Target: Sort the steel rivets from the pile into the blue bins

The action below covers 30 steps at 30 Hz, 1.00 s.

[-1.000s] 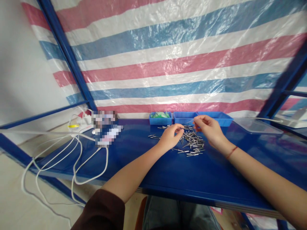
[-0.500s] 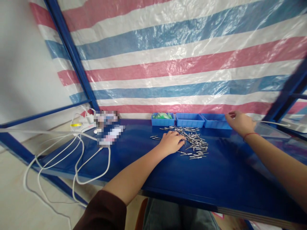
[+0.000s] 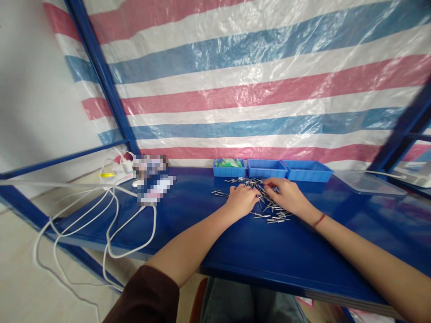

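Note:
Silver pop rivets (image 3: 275, 220) lie in a loose pile on the blue tabletop (image 3: 249, 251), their thin pins pointing every way. My left hand (image 3: 241, 199) rests at the pile's left side, palm down, fingers curled inward; what is under the fingertips is hidden. From the right, my right hand (image 3: 288, 195) reaches over the pile. Its thumb and forefinger are apart above the rivets, and it covers part of the heap. Behind the pile stand a blue bin (image 3: 229, 171) with green plastic inside, a middle blue bin (image 3: 267, 170) and a right blue bin (image 3: 308, 172).
A clear plastic lid or tray (image 3: 370, 184) lies at the right. White cables (image 3: 116, 224) loop over the left side, beside a blurred-out item (image 3: 153, 181). Blue frame posts (image 3: 101, 76) and a striped plastic sheet (image 3: 249, 98) bound the back.
My right hand has moved left from the right blue bin to the rivet pile, uncovering the bin's right end. My left hand has stayed almost in place.

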Each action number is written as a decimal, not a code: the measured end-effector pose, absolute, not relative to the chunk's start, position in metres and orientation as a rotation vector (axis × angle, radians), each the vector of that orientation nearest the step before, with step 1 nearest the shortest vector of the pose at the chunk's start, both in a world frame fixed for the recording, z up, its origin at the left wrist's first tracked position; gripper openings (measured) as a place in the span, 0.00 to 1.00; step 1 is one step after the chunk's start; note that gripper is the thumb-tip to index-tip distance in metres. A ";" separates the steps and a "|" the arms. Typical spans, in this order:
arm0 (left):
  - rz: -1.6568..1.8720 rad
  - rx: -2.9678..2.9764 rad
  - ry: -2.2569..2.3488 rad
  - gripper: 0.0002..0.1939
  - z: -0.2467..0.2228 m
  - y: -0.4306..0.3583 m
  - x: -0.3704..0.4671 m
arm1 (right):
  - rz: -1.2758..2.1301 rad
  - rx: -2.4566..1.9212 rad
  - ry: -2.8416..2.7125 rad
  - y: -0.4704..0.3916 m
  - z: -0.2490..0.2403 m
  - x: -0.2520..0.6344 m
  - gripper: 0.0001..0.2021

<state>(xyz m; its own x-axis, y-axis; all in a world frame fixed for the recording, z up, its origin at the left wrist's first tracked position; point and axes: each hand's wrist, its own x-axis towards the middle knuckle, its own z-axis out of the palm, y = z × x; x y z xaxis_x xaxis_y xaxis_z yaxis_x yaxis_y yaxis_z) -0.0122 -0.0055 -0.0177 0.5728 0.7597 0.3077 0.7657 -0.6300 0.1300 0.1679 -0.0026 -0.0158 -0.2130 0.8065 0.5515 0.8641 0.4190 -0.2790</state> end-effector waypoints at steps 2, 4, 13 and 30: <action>-0.538 -2.742 -1.342 0.12 -0.018 -0.005 -0.012 | -0.148 -1.335 -2.124 -0.010 -0.021 0.160 0.09; -0.565 -2.721 -1.338 0.13 -0.018 -0.004 -0.012 | -0.161 -1.260 -2.156 -0.016 -0.020 0.157 0.10; -1.062 -2.724 -1.216 0.14 -0.017 0.008 -0.014 | 0.020 -1.165 -2.112 -0.025 -0.013 0.158 0.10; -2.077 -2.975 -1.425 0.08 -0.023 0.019 -0.003 | 0.390 -1.168 -1.624 -0.019 -0.021 0.156 0.15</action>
